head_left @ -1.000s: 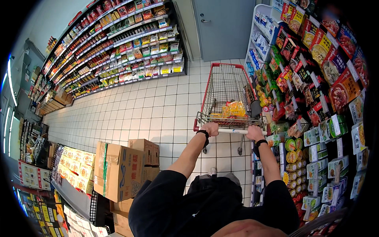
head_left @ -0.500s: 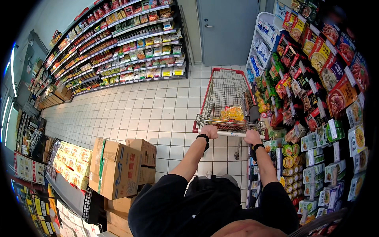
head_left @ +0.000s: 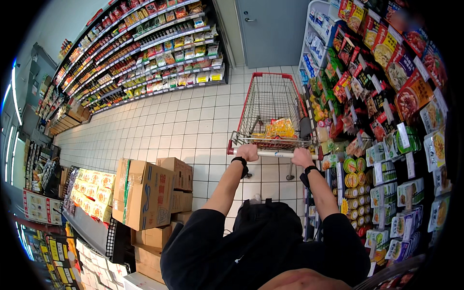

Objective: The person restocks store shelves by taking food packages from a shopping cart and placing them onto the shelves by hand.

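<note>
Ahead of me stands a wire shopping cart (head_left: 250, 99) with a red rim and a pale push handle (head_left: 275, 154). My left hand (head_left: 248, 152) is wrapped round the handle near its left end. Farther along, toward its right end, my right hand (head_left: 302, 157) grips the same handle. Both wrists carry black bands. A yellow-orange package (head_left: 280, 128) lies at the near end of the cart's basket; its exact kind is too small to tell.
Packed shelves (head_left: 382, 96) run close along the right side. Stacked cardboard boxes (head_left: 145, 193) stand at the left beside a display of yellow packs (head_left: 92, 193). A long curved shelf unit (head_left: 159, 53) fills the far left. A grey door (head_left: 273, 34) is behind the cart.
The cart and both hands sit slightly farther left and higher in view, and the cart has turned slightly leftward. Both hands keep their grip on the handle.
</note>
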The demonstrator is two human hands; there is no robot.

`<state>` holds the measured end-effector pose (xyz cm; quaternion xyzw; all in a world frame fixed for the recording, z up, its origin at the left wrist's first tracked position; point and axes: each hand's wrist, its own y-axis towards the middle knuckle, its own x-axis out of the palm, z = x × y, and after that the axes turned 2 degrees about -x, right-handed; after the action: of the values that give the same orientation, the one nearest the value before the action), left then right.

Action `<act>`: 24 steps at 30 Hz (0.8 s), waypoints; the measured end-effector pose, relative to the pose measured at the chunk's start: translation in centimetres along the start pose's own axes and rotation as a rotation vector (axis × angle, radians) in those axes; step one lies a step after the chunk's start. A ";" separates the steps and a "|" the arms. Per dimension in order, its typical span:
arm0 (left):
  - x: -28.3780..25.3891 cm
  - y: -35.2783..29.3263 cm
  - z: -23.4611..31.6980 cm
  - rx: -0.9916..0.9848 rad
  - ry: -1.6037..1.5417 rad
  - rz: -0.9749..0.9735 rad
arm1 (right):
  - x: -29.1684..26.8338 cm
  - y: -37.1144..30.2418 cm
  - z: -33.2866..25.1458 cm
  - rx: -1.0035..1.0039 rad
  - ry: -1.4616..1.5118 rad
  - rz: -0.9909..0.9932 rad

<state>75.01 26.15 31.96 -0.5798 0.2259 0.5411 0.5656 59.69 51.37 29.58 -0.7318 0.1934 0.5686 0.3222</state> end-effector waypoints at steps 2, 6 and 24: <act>0.2 -0.5 0.2 -0.007 0.004 0.004 | 0.4 -0.8 -0.1 -0.020 0.012 0.036; 1.5 -1.4 0.5 -0.017 0.036 -0.002 | 0.0 -3.0 -0.5 -0.037 0.023 0.037; 8.6 -10.6 7.3 -0.004 0.026 -0.065 | 2.6 -15.3 2.0 -0.053 0.004 -0.037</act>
<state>84.23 38.51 30.37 -0.5950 0.2133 0.5152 0.5788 68.92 63.97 30.62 -0.7446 0.1653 0.5661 0.3127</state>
